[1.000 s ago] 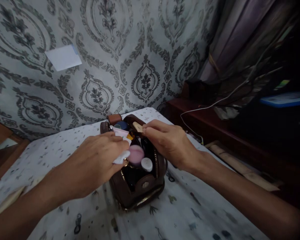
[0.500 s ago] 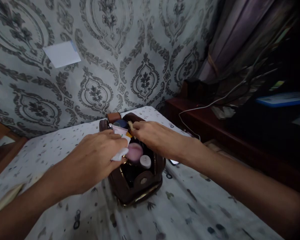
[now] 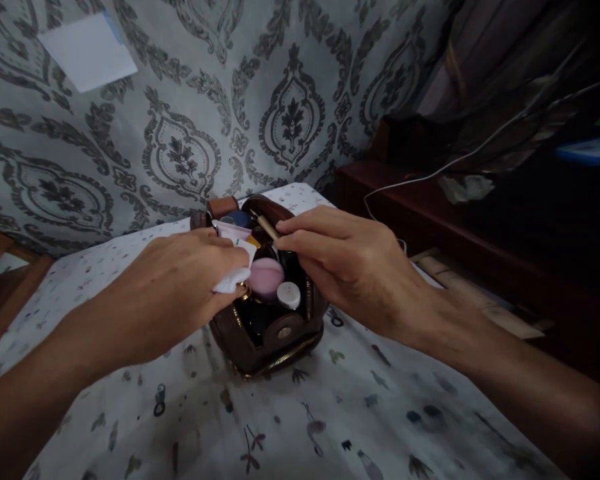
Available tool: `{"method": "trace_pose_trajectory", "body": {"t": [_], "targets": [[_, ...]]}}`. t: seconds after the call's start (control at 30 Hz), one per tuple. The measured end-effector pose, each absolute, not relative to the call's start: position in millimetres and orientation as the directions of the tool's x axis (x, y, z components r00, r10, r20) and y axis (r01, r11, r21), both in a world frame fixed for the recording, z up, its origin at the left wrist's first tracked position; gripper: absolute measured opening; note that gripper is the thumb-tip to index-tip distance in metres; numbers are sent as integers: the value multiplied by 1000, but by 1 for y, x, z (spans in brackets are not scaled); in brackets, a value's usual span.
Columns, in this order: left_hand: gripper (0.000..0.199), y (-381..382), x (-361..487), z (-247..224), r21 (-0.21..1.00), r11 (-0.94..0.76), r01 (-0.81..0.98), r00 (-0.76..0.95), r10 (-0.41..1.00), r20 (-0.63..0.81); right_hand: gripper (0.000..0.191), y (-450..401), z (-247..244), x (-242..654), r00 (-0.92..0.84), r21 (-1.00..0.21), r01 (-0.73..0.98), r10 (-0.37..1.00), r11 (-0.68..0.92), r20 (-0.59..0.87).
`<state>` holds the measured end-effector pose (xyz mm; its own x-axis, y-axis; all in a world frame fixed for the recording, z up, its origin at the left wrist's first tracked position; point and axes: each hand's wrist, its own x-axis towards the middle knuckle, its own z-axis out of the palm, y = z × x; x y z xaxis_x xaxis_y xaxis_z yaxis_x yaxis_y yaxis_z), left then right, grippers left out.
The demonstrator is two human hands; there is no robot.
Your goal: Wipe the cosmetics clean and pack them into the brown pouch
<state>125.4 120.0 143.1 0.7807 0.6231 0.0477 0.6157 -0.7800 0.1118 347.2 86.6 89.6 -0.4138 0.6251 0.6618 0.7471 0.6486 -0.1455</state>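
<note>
An open brown zip bag (image 3: 265,360) stands on the patterned sheet. My left hand (image 3: 180,283) is closed at the bag's left side, a crumpled white tissue-like piece (image 3: 231,281) poking out of its fingers. Against those fingers lies a pale tube (image 3: 234,231). Over the bag's right side, my right hand (image 3: 353,263) has its fingers pinched at the lower end of a slim beige stick (image 3: 267,227); its thumb is mostly hidden. Between the hands, inside the bag, sit a round pink item (image 3: 266,277) and a white-capped container (image 3: 289,295). A dark blue item (image 3: 240,219) shows at the back.
The floral-printed sheet (image 3: 300,427) spreads around the bag. A patterned wall (image 3: 180,160) with a white paper (image 3: 90,53) rises behind. To the right stands a dark red wooden ledge (image 3: 360,187) with a white cable (image 3: 430,175) across it.
My right hand has drawn back slightly to the right, and more of the beige stick shows. My left hand keeps its place at the bag. The view has tilted down.
</note>
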Motion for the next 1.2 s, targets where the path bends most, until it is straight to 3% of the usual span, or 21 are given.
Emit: {"method": "trace_pose_trajectory", "body": {"t": [0.13,0.4,0.67,0.9,1.03,1.2], "targets": [[24,121,134,141,-69,-819,569,822,564,79,23,77,85,350,-435,-140,683,553,717,711],[27,125,133,138,-50,-819,571,821,568,58,24,64,80,351,-430,-172,668,564,724,705],[22,126,128,144,141,-782,608,770,623,136,22,57,80,347,-395,-171,655,527,736,753],[25,103,94,151,357,-551,755,476,833,281,25,43,77,339,-405,-234,607,549,759,731],[28,86,66,131,470,-434,769,396,900,182,23,42,75,321,-456,-252,589,573,768,680],[32,62,42,96,603,-266,752,330,944,6,18,51,75,298,-483,-156,690,611,707,627]]}}
